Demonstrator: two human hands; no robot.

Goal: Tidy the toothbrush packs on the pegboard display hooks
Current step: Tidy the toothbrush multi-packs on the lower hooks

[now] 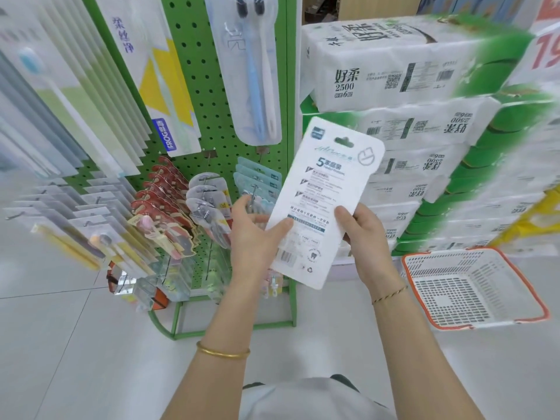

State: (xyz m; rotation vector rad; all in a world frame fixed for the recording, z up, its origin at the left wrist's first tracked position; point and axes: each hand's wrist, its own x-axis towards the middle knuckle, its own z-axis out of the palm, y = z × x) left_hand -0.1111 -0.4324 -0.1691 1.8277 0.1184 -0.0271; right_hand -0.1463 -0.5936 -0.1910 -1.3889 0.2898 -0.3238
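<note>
A white toothbrush pack (pixel 324 192) with its printed back facing me is held up in front of the green pegboard (pixel 209 86). My left hand (pixel 254 237) grips its left edge, thumb across the print. My right hand (pixel 363 237) holds its right edge with the thumb on the front. The hang hole is at the top. Behind my left hand, teal packs (pixel 260 180) hang on a hook (pixel 254 192). Red packs (pixel 163 192) and clear oval packs (pixel 206 195) hang on hooks to the left.
Tall toothbrush packs (pixel 254 71) hang on the upper pegboard. Stacked tissue packs (pixel 424 116) fill the right side. A white basket with an orange rim (pixel 472 286) sits on the tiled floor at right. More packs (pixel 75 213) hang at left.
</note>
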